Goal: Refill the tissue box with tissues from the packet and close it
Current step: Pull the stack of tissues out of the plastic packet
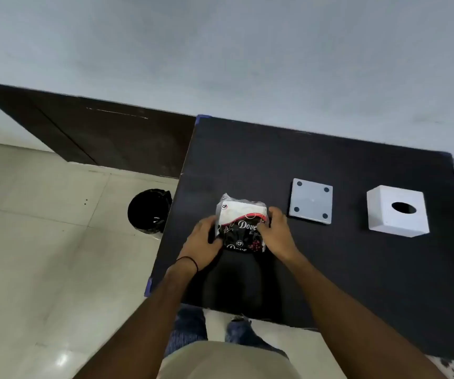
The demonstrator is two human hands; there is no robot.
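Note:
A tissue packet, white, black and red with "Dove" printed on it, lies on the black table near its left side. My left hand grips the packet's left edge and my right hand grips its right edge. To the right lies the tissue box's flat white base plate, showing dark round feet at its corners. Further right stands the white cube-shaped tissue box cover, its round hole facing up. Plate and cover are apart from each other.
A black bin with a liner stands on the tiled floor just left of the table. A dark wooden panel runs along the wall behind. The table's left edge is close to my left wrist.

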